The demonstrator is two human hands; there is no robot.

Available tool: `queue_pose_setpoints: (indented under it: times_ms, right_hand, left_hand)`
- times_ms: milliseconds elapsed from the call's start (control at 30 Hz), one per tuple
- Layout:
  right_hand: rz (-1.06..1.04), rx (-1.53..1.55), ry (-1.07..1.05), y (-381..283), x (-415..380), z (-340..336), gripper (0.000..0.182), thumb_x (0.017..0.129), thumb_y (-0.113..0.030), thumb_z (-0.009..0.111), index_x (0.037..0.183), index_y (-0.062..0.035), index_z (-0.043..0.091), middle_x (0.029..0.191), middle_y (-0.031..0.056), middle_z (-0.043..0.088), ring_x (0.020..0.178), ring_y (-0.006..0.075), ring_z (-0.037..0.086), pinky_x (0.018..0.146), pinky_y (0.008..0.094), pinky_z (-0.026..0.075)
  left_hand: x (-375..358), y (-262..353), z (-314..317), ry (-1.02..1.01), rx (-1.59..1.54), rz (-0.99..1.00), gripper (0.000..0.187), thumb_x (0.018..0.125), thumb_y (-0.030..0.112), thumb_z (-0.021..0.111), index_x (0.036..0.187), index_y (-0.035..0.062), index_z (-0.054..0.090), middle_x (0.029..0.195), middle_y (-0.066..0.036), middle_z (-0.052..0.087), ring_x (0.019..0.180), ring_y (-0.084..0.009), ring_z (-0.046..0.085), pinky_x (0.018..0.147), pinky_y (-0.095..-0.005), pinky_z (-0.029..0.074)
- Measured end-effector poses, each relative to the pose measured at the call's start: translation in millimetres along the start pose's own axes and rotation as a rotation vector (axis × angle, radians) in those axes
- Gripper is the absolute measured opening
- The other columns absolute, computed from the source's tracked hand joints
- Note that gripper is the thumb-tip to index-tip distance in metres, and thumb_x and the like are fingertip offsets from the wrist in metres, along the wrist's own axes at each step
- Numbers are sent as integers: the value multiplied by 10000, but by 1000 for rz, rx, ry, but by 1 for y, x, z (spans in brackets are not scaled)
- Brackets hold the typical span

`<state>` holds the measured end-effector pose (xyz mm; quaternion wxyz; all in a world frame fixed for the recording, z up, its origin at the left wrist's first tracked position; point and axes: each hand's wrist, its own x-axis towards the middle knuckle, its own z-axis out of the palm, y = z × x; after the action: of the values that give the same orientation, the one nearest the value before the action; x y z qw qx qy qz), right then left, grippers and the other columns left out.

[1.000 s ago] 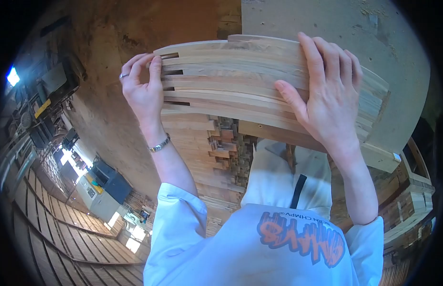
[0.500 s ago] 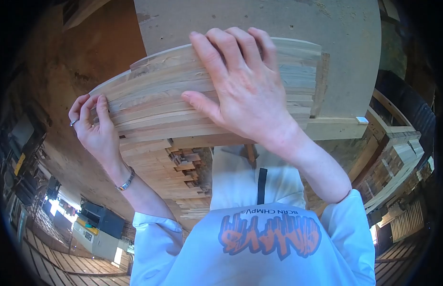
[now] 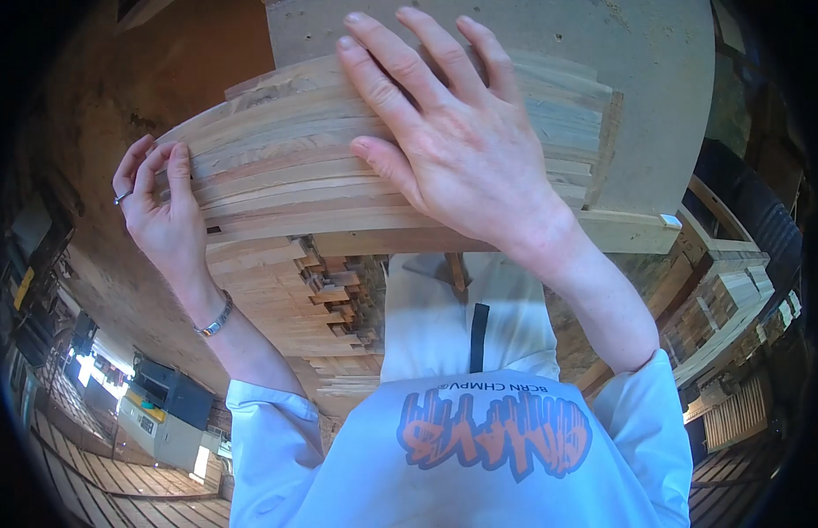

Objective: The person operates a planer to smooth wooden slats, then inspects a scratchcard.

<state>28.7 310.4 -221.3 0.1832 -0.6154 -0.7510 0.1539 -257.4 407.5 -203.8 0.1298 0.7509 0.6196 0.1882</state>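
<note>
Light wooden strips (image 3: 286, 157) lie side by side in a row across a grey board, their left ends reaching past its edge. My left hand (image 3: 162, 198), wearing a ring and a wristwatch (image 3: 216, 317), is at the left ends of the strips. Its fingers are bent, with the thumb side on the wood, closed around the end of a wooden strip. My right hand (image 3: 462, 145) rests flat over the middle of the row, fingers spread and pointing to the far side. Part of the strips is hidden beneath it.
The grey board (image 3: 638, 53) extends beyond the row. A wooden rail (image 3: 629, 231) runs along its near edge. Stacked wood pieces (image 3: 259, 286) with uneven ends sit below, close to my body. A wooden frame (image 3: 717, 290) stands to the right, machinery (image 3: 167, 400) at lower left.
My right hand has slid away from me, its fingers straighter and reaching past the far strips. My left hand stays at the strip ends. The view has shifted slightly.
</note>
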Motion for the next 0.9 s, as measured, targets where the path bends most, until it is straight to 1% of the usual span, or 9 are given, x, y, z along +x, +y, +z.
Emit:
queue_pose_setpoints:
  times_ms: [33, 133, 200, 267, 333, 733, 833, 867, 900]
  right_hand:
    - [-21, 15, -43, 2, 1, -3, 675, 1027, -466, 505, 1529, -21, 428, 1634, 155, 343, 1525, 326, 278, 1258, 527, 154]
    - [-17, 53, 31, 3, 0, 0, 613, 1039, -438, 493, 1492, -25, 480, 1584, 156, 411, 1467, 323, 361, 1232, 524, 206]
    - [-162, -201, 254, 17, 4, 23, 623, 1038, -440, 493, 1499, -21, 473, 1592, 159, 403, 1479, 327, 350, 1236, 526, 204]
    - [-158, -222, 231, 19, -2, 26, 629, 1038, -440, 493, 1503, -16, 469, 1597, 161, 398, 1488, 330, 341, 1240, 528, 202]
    - [-9, -7, -41, 0, 1, -10, 633, 1038, -438, 491, 1505, -11, 467, 1600, 163, 397, 1495, 332, 335, 1242, 529, 201]
    - [9, -25, -44, -1, 1, -9, 641, 1005, -447, 538, 1491, -32, 496, 1597, 155, 409, 1500, 332, 334, 1246, 535, 195]
    - [28, -27, 16, -1, 1, -2, 640, 976, -449, 575, 1468, -44, 525, 1584, 131, 430, 1490, 323, 346, 1246, 541, 197]
    - [31, -26, 44, 1, 1, 2, 640, 966, -450, 588, 1461, -48, 535, 1580, 123, 437, 1486, 320, 350, 1246, 543, 197]
    - [35, -21, 65, 0, 1, 5, 639, 957, -451, 600, 1453, -52, 545, 1575, 115, 444, 1483, 317, 354, 1246, 545, 197]
  left_hand:
    - [0, -1, -1, 0, 5, 7, 192, 954, 228, 759, 1046, 62, 785, 1285, -56, 653, 1239, -205, 587, 1105, -365, 423]
    - [2, 0, -3, -26, 1, -11, 168, 945, 247, 769, 1009, 93, 794, 1300, -64, 647, 1230, -222, 591, 1072, -395, 459]
    - [4, 2, -4, -36, 9, -28, 178, 938, 258, 778, 1009, 96, 796, 1304, -62, 658, 1235, -223, 594, 1082, -404, 455]
    - [5, 4, -5, -29, 8, -33, 183, 930, 264, 787, 1010, 100, 798, 1303, -60, 670, 1237, -224, 599, 1091, -410, 452]
    - [4, 6, -4, -7, -6, -27, 186, 921, 265, 797, 1012, 103, 799, 1297, -56, 681, 1233, -225, 605, 1099, -414, 449]
    - [6, 19, -8, -43, 72, -109, 296, 968, 238, 739, 1239, 120, 738, 1299, -73, 688, 1208, -232, 636, 1046, -373, 489]
    - [9, 41, -5, -53, 360, 246, 275, 995, 272, 696, 1224, 129, 749, 1305, -69, 693, 1239, -237, 628, 1076, -396, 468]
    - [9, 42, 0, -77, 287, 290, 260, 969, 307, 713, 1171, 154, 774, 1223, -65, 724, 1196, -225, 647, 1174, -516, 319]
    - [10, 44, 6, -96, 273, 262, 246, 965, 307, 719, 1152, 159, 783, 1208, -59, 732, 1192, -220, 650, 1180, -531, 308]
